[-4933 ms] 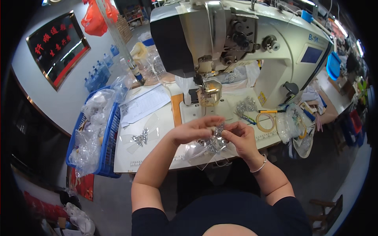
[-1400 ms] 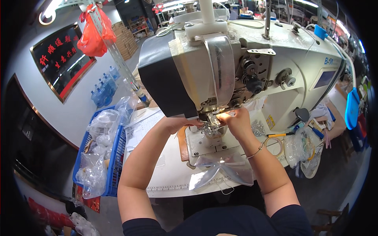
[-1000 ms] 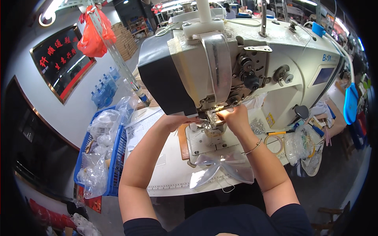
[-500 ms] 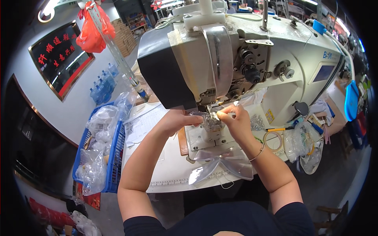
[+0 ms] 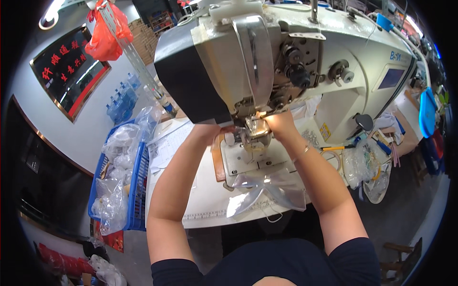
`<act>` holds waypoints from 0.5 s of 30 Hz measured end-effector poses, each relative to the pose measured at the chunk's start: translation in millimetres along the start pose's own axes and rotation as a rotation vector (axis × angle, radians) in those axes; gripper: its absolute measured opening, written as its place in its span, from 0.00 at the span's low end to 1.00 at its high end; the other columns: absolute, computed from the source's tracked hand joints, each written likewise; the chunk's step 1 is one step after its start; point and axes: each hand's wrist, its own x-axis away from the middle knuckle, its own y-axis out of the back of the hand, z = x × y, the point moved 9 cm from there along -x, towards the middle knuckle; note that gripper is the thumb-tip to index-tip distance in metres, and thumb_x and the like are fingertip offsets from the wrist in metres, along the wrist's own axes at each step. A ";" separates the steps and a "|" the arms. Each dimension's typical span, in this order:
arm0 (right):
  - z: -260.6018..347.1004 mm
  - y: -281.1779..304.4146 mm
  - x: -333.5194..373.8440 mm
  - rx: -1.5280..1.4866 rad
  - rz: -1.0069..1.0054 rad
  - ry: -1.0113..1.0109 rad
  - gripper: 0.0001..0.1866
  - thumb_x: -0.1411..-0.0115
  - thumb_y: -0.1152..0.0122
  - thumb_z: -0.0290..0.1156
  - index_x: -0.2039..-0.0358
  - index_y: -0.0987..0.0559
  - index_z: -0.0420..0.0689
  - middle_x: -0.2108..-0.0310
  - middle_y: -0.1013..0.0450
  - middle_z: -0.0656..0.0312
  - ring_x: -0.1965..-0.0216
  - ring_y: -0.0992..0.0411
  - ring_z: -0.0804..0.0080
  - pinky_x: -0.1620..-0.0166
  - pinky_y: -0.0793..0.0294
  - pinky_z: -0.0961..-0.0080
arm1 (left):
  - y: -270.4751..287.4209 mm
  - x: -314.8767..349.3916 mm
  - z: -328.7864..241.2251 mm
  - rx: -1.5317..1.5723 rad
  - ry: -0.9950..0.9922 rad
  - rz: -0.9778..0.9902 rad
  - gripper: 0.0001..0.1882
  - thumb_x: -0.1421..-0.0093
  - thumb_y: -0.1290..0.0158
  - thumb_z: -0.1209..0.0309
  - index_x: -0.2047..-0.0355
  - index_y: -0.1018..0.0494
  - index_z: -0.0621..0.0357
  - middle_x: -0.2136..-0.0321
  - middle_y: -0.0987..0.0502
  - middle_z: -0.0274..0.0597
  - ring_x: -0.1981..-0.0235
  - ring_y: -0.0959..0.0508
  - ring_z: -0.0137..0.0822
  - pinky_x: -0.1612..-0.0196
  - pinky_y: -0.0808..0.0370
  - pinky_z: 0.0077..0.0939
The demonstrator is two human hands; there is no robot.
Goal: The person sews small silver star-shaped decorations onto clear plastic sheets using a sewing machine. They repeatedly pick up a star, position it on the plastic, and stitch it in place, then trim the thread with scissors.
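Both my hands reach in under the head of a large white industrial sewing machine [image 5: 329, 52] with a dark front cover. My left hand [image 5: 213, 130] is left of the needle area, partly behind the cover's lower edge; its fingers are mostly hidden. To the right, my right hand [image 5: 280, 126] is beside the lit metal presser foot area [image 5: 257, 127], its fingers hidden behind the metal parts. Whether either hand holds anything does not show. Below the needle area, a clear plastic piece with spread flaps [image 5: 267, 187] lies over the front of the machine bed [image 5: 253, 167].
At left stands a blue crate [image 5: 139, 186] full of clear plastic bags. Papers [image 5: 167, 145] lie on the white table beside it. To the right are a tape roll [image 5: 332, 157], a yellow-and-black pen-like tool [image 5: 338, 148] and a clear bag [image 5: 363, 164]. A wooden stool [image 5: 400, 257] stands lower right.
Both hands have moved farther in, away from me; the right hand's pinching fingers and the clear plastic by the left thumb are now out of sight. The whole view has shifted slightly.
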 end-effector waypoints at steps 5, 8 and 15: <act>-38.9 -7.6 -13.2 -0.233 0.069 -0.412 0.03 0.47 0.44 0.19 0.70 0.25 0.36 0.73 0.27 0.59 0.72 0.27 0.73 0.69 0.24 0.77 | 0.5 -13.0 -7.2 -0.070 -0.092 0.036 0.12 0.40 0.52 0.63 0.59 0.30 0.54 0.73 0.26 0.36 0.77 0.25 0.27 0.76 0.28 0.18; -50.8 -10.0 -4.8 -0.402 0.054 -0.557 0.05 0.45 0.44 0.25 0.69 0.25 0.37 0.74 0.27 0.59 0.74 0.27 0.72 0.73 0.25 0.77 | 3.4 -15.8 2.8 0.009 0.011 0.000 0.11 0.39 0.53 0.65 0.61 0.30 0.57 0.70 0.25 0.38 0.74 0.25 0.29 0.69 0.26 0.23; -25.6 96.6 75.1 0.795 0.091 -0.185 0.12 0.48 0.40 0.35 0.69 0.22 0.40 0.66 0.27 0.57 0.61 0.29 0.62 0.57 0.31 0.68 | 2.5 20.8 88.3 0.728 0.216 0.088 0.08 0.40 0.56 0.74 0.65 0.29 0.65 0.72 0.24 0.42 0.74 0.23 0.31 0.60 0.24 0.31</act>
